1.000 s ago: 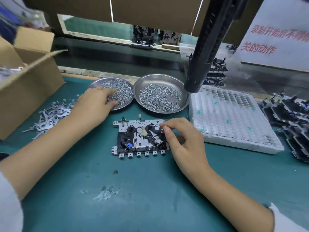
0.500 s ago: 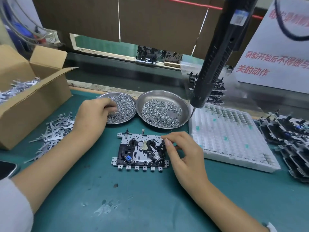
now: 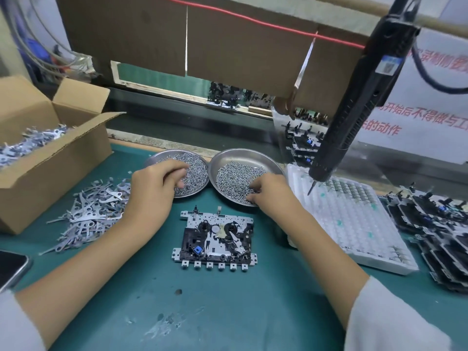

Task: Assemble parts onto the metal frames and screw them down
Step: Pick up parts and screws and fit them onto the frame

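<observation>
Left hand (image 3: 154, 188): I curl my fingers into the left screw dish (image 3: 200, 162) (cannot tell if I pinch one).
Right hand (image 3: 268, 192): fingers bunched in the right screw dish (image 3: 247, 154), grip unclear.
Metal frame (image 3: 215, 238): lies flat on the tabletop (image 3: 228, 312) near both dishes, so screws are close.

Red "的动作" on white sign (image 3: 428, 117)

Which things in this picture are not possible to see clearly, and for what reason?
- Head view: right hand fingertips in the right dish; too small to tell if they hold a screw.
- Left hand in the left dish: curled fingers hide any screw.
- Phone: cut off by the left edge.
</observation>
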The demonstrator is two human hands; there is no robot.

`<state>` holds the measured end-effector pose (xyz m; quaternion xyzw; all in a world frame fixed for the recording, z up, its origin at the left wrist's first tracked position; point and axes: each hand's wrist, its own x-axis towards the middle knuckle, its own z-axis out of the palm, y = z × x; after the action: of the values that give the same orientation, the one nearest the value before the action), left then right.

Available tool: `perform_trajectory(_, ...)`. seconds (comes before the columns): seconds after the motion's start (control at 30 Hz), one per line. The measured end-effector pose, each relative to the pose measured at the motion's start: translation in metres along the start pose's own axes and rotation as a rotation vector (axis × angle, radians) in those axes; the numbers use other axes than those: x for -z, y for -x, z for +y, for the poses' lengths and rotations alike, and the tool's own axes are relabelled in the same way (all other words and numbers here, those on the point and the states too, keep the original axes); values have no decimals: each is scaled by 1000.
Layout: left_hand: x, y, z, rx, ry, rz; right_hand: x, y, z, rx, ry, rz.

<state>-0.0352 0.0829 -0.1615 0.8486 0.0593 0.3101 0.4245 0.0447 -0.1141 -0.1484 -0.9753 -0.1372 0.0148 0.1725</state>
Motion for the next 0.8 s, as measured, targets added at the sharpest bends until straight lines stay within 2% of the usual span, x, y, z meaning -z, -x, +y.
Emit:
perform_trajectory(0.13,-5,6,5,92,93,4,0,-8,2,-40,-46,14)
perform_trajectory(0.27,-4,10,6,163,240,-16,-1,-1,10,-25,-186,131)
perform_trajectory(0.4,-6,16,13,257,504,-57,-2,7,15,74,-258,279)
perform_trajectory(0.47,-8,20,18,281,578,-90,-2,14,15,82,-390,321)
perform_trajectory(0.67,-12,36,32,162,544,-120,2,45,4,51,-936,238)
perform_trajectory(0.8,-13,46,38,90,568,-95,1,72,-10,54,-1323,16)
